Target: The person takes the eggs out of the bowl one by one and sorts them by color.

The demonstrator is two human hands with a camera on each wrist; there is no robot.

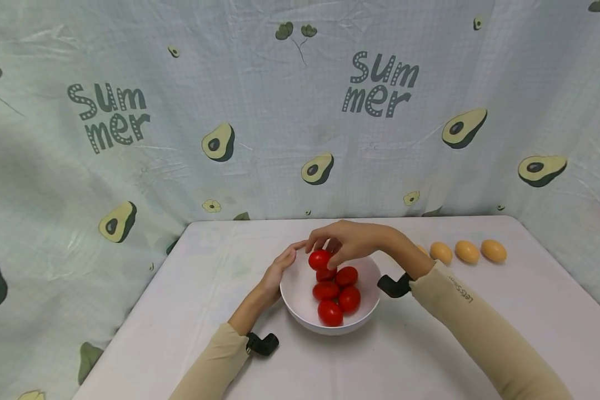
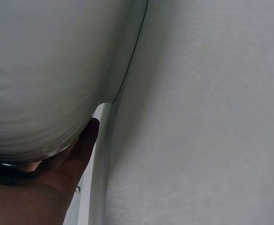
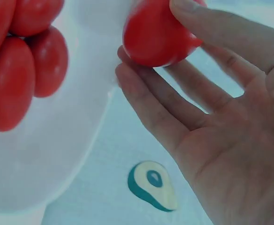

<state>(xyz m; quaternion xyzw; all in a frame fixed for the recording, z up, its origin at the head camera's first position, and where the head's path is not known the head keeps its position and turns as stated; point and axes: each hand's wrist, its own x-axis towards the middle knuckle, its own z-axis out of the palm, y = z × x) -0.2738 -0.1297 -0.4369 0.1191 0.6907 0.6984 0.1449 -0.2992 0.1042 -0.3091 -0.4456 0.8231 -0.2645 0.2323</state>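
A white bowl (image 1: 296, 286) stands on the table with several smooth red tomatoes (image 1: 330, 313) inside. My right hand (image 1: 355, 240) is over its far side, pinching one red tomato (image 3: 158, 35) between thumb and fingertips. In the head view that tomato overlaps another one below it. My left hand (image 1: 274, 278) rests along the bowl's left side, fingers stretched by the rim. From the left wrist, the hand (image 2: 57, 187) lies against the bowl's outer wall (image 2: 43, 84); part of it is hidden behind the bowl.
To the right at the back, several orange-yellow, egg-shaped things (image 1: 467, 251) lie in a row, one partly behind the right forearm. The white table (image 1: 220, 266) ends at a curtain (image 1: 260, 183) printed with avocados. Each wrist wears a black camera (image 1: 395, 286).
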